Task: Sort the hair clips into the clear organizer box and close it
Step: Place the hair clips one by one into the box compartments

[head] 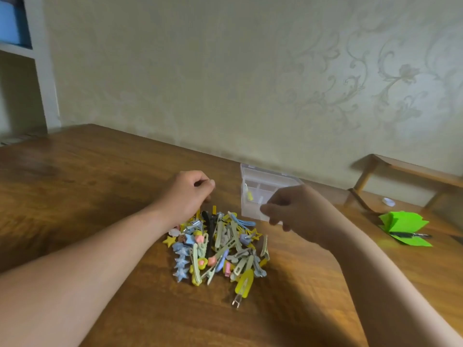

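A heap of several colourful hair clips (218, 246) lies on the wooden table (87, 196); a big yellow clip (244, 284) sticks out at its near edge. The clear organizer box (253, 179) stands just behind the heap on the right, open, its compartments showing and a yellow clip (249, 195) inside. My left hand (188, 194) hovers over the heap's far left edge with its fingers curled shut; nothing shows in it. My right hand (290, 209) is in front of the box, covering its right part, pinching what looks like a pale clip (260, 199) over a compartment.
The wall runs close behind the table. A wooden stand (400, 169) is at the right edge, with a small white round object (388, 202) beneath it. Bright green folded paper (403, 227) with a dark pen on it lies to the right. A white shelf (37, 58) stands far left.
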The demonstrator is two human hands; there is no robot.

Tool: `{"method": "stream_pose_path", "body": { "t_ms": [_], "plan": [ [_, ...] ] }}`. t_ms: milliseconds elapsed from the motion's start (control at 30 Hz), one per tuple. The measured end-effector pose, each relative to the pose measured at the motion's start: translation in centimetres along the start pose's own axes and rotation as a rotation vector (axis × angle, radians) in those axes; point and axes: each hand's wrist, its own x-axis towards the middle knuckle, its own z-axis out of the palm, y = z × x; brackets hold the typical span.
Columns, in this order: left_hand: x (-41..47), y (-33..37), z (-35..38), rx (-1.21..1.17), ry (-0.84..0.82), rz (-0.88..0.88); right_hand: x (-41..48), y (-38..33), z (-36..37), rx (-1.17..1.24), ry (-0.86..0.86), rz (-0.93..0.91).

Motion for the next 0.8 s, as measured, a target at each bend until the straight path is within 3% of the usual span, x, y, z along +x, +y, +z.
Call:
{"method": "stream_pose_path", "body": {
  "t_ms": [167, 500, 600, 733, 800],
  "plan": [
    [0.0, 0.0, 0.1, -0.010, -0.004, 0.001, -1.0, 0.5, 1.0, -0.209, -0.232, 0.089],
    [0.2, -0.4, 0.2, 0.034, -0.021, 0.012, -1.1, 1.1, 0.8, -0.215, -0.302, 0.100],
    [0.2, -0.4, 0.2, 0.027, -0.023, 0.018, -1.0, 2.0, -0.5, 0.003, -0.242, 0.057],
    [0.3, -0.3, 0.3, 0.032, -0.027, 0.018, 1.6, 3.2, -1.4, 0.642, 0.045, 0.020],
    [0.3, -0.3, 0.3, 0.017, -0.023, 0.013, 4.5, 3.1, -1.5, 0.612, 0.160, 0.047]
  ]
}}
